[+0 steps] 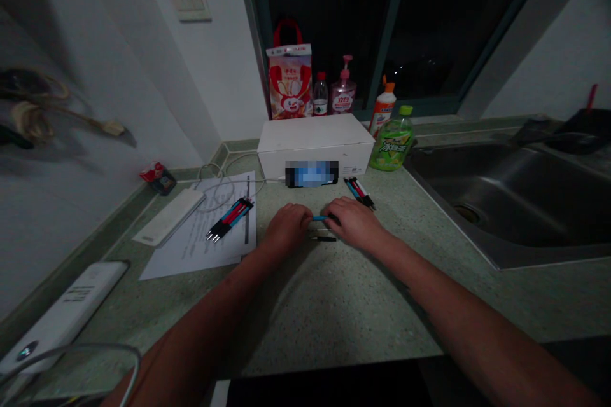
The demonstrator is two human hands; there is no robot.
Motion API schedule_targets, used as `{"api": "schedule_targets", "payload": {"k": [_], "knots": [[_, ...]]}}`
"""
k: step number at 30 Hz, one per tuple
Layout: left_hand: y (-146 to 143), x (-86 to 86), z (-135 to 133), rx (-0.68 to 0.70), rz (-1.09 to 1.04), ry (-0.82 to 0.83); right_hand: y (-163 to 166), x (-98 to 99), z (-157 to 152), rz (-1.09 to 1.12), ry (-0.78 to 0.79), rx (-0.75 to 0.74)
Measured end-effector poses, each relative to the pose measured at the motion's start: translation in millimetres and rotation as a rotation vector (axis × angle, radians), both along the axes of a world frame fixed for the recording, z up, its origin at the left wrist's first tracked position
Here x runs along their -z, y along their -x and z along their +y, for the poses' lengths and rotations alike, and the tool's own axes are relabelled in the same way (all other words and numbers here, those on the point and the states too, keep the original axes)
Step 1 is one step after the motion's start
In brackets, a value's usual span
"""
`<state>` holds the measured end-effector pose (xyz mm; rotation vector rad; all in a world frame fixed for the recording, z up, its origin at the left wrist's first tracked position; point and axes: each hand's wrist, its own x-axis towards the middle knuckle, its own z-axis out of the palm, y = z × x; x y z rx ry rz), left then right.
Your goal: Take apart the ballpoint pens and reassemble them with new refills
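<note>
Over the counter (334,318), both hands' (289,226) (356,222) fingers (305,216) pinch a blue pen (319,218).

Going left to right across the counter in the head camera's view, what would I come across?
Long white device, flat white bar, left bundle of pens, left hand, blue pen piece, right hand, green-capped bottle, metal sink.

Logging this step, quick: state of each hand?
Left hand: closed, holding one end of the blue pen part.
Right hand: closed, holding its other end.
</note>
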<state>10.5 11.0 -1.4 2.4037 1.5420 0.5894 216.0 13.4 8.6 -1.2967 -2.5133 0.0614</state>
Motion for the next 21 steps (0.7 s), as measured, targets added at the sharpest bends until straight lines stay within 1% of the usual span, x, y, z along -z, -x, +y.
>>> {"api": "schedule_targets", "payload": {"k": [3,7,10,14,17,21], "knots": [[1.3,0.4,-1.1,-0.047,-0.132,0.045,0.5,0.9,-0.3,0.033,0.012,-0.003],[3.9,0.9,-0.7,-0.103,-0.358,0.170,0.8,2.4,-0.5,0.088,0.042,0.001],[4.5,2.2,-0.5,-0.088,-0.445,0.180,1.1,3.9,-0.6,0.132,0.051,-0.004],[4.8,7.3,0.0,-0.039,-0.507,0.171,1.1,7.3,1.0,0.197,0.059,0.001],[6.9,10.7,0.8,-0.009,-0.423,0.110,0.7,9.0,2.9,0.254,0.059,0.047],[10.3,10.4,0.4,0.092,-0.152,-0.004,-0.1,8.8,4.0,0.324,0.035,0.122]]}}
